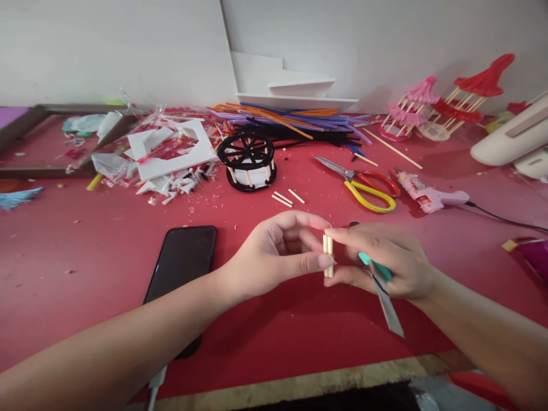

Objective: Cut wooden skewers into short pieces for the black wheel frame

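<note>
My left hand (278, 251) pinches a pair of short pale wooden sticks (327, 257) side by side and upright, thumb in front. The thumb and a finger of my right hand (381, 257) touch the same sticks at their bottom and top ends. A utility knife (387, 308) with a teal handle is tucked in my right hand, its bare blade pointing down toward the table's front. Just beyond my hands, several loose cut sticks (282, 198) lie on the red table. Behind those stands a small round frame (246, 151) with black rings joined by wooden posts.
Scissors (368, 194) and a pink glue gun (428, 194) lie at the right. A black phone (182, 265) is partly under my left forearm. White foam scraps (171, 151), pipe cleaners (295, 123) and pink and red models (411, 105) line the back.
</note>
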{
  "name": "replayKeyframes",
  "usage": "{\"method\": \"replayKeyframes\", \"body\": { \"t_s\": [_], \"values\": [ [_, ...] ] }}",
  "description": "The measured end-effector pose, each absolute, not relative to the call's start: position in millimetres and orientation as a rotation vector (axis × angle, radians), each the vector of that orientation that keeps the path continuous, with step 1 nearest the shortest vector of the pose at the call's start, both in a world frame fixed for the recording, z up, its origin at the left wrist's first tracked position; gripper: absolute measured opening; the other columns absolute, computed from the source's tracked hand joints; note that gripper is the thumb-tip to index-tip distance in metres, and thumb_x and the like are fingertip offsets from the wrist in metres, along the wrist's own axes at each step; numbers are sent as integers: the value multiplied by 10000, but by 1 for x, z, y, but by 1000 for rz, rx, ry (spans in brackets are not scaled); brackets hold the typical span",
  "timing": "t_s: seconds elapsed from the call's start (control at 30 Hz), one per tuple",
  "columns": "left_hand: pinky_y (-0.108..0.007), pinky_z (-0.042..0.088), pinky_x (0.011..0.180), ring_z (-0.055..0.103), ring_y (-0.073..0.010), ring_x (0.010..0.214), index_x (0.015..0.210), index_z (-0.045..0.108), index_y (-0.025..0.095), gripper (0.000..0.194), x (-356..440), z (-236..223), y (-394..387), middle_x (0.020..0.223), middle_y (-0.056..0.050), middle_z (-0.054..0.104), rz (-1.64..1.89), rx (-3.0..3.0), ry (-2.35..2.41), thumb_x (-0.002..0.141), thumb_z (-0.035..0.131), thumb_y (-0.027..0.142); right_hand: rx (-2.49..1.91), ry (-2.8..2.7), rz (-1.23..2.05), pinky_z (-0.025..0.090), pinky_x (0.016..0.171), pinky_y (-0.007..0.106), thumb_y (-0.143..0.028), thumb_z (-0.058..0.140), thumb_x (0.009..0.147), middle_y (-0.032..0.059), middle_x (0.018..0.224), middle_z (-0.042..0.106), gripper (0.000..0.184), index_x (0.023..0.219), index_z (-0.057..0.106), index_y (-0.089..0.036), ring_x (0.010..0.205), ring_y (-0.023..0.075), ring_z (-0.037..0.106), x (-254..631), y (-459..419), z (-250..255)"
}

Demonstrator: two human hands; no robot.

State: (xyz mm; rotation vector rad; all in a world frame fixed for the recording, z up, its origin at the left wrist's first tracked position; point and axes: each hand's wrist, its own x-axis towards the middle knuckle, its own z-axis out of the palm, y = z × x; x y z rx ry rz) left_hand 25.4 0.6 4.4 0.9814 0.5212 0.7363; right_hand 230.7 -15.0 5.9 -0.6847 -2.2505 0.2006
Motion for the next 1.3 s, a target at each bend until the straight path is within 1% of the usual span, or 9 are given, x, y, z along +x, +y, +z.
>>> {"method": "replayKeyframes", "body": {
  "t_s": [0.3,0.53,0.7,0.8,0.93,1.0,1.1,1.17,1.3],
  "values": [
    [-168,553,716,700,-78,683,1009,585,129,318,26,3,1,721,27,712,725,993,505,750,690,-23,-703,-2244,217,473,553,232,-312,673,841,-38,657,585,443,1230,521,-166,560,94,529,231,-15,6],
    [-177,551,711,696,-83,678,1003,596,132,317,26,3,1,718,24,708,725,1005,517,741,701,-13,-690,-2246,226,469,558,219,-310,681,835,-31,646,576,422,1185,539,-121,564,88,531,230,-15,7],
    [-170,542,673,668,-76,676,919,627,135,211,27,3,1,744,16,686,783,943,596,748,724,59,-753,-2244,129,469,549,225,-297,681,834,-44,641,598,459,1240,510,-168,536,94,531,237,-14,8],
    [-175,537,684,641,-66,683,832,634,138,122,26,0,3,781,20,651,916,911,678,759,730,117,-933,-2342,81,494,579,241,-273,654,836,8,759,686,430,1233,534,-160,588,115,600,250,-7,3],
    [-191,528,698,627,-69,671,848,638,154,122,25,-2,5,792,22,633,975,914,745,768,728,173,-1245,-2593,155,525,670,315,-259,589,822,94,1010,722,401,1207,583,-149,826,213,691,263,3,-6],
    [-185,516,694,623,-71,678,872,643,160,134,25,-3,5,788,20,629,978,932,760,772,725,196,-1288,-2678,204,520,686,326,-256,588,801,90,1025,724,423,1213,590,-161,864,230,691,263,4,-7],
    [-184,502,688,603,-70,677,875,640,164,133,25,-3,4,769,22,611,988,963,780,786,712,230,-1257,-2804,290,494,626,306,-259,604,777,61,961,736,484,1253,566,-183,814,226,690,258,1,-3],
    [-190,496,692,590,-71,679,874,632,169,126,25,-4,5,769,24,599,987,986,796,800,696,248,-1227,-2832,325,486,620,309,-304,613,790,55,957,734,510,1281,538,-188,810,230,687,256,-1,1],
    [-194,472,718,571,-75,719,861,612,166,114,23,-4,6,807,13,601,982,1110,850,830,660,265,-1121,-2640,361,497,731,322,-519,547,858,110,1081,693,552,1259,525,-140,916,229,663,257,-2,5]
  ]
}}
